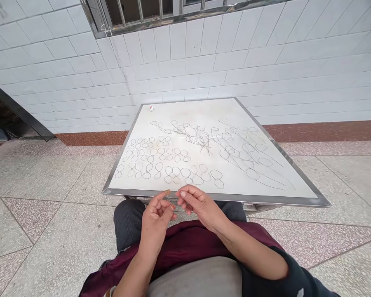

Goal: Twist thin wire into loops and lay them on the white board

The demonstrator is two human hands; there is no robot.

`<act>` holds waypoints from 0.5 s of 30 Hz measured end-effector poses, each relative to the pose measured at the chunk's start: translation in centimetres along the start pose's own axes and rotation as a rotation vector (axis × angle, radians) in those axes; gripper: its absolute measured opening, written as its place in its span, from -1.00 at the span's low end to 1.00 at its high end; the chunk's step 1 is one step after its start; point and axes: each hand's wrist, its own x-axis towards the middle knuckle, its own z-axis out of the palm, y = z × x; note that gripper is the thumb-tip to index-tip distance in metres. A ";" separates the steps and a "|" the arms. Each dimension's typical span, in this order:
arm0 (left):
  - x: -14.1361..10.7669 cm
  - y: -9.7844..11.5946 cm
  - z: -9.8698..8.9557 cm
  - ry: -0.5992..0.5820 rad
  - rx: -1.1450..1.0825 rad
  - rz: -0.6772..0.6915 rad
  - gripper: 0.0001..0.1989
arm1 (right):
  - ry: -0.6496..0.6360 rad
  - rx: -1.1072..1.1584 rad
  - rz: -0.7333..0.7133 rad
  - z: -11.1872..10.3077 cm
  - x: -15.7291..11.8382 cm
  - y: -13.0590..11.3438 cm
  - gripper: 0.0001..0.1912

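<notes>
- White tiles (204,66) stand at twelve, beyond our pale table (188,109), wire figure-eights (158,170) lined toward eight o'clock.
- Six o'clock, by the near edge: our left hand (156,212), index extended, holding a thin wire (169,199) at the fingertips.
- From four o'clock, our right forearm (250,251) slants in; that right hand (199,203) curls, thumb against fingers, and we can't tell if it grips wire too.

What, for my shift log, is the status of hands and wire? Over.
Left hand holding thin wire. Right hand close beside it, grip unclear. Wire loops in rows on table. Nothing visibly blocking the hands.
</notes>
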 end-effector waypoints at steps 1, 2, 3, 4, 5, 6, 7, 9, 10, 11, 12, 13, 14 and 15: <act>0.0 0.0 0.0 -0.008 -0.006 -0.010 -0.58 | -0.001 0.031 0.015 -0.1 0.0 0.0 -0.77; 0.0 0.0 0.0 -0.015 -0.012 -0.018 -0.58 | -0.007 0.069 0.039 -0.2 0.0 0.0 -0.78; 0.0 -0.1 0.1 -0.019 -0.019 -0.024 -0.58 | -0.015 0.113 0.068 -0.3 0.0 -0.1 -0.80; 0.0 -0.1 0.1 -0.020 -0.025 -0.029 -0.57 | -0.026 0.160 0.102 -0.4 0.0 -0.2 -0.81; 0.0 -0.1 0.1 -0.018 -0.032 -0.034 -0.57 | -0.039 0.205 0.136 -0.5 0.0 -0.2 -0.82; 0.0 -0.1 0.1 -0.016 -0.040 -0.039 -0.57 | -0.052 0.246 0.166 -0.6 0.0 -0.3 -0.82; 0.0 -0.1 0.2 -0.015 -0.049 -0.043 -0.57 | -0.065 0.281 0.192 -0.7 0.0 -0.4 -0.82; -0.1 -0.1 0.2 -0.018 -0.069 -0.051 -0.57 | -0.082 0.327 0.218 -0.9 0.1 -0.4 -0.83; -0.2 0.0 0.3 -0.020 -0.077 -0.055 -0.57 | -0.085 0.336 0.219 -1.0 0.1 -0.4 -0.83; -0.2 0.0 0.3 -0.020 -0.085 -0.055 -0.56 | -0.084 0.336 0.212 -1.0 0.1 -0.4 -0.83; -0.3 -0.1 0.3 -0.017 -0.092 -0.052 -0.56 | -0.080 0.329 0.198 -1.0 0.1 -0.3 -0.83; -0.3 -0.1 0.3 -0.010 -0.099 -0.045 -0.56 | -0.079 0.320 0.179 -1.0 0.1 -0.3 -0.84; -0.3 -0.1 0.3 -0.002 -0.106 -0.035 -0.56 | -0.079 0.310 0.159 -0.9 0.1 -0.2 -0.85; -0.3 -0.2 0.3 0.006 -0.112 -0.025 -0.56 | -0.087 0.305 0.141 -0.9 0.1 -0.2 -0.85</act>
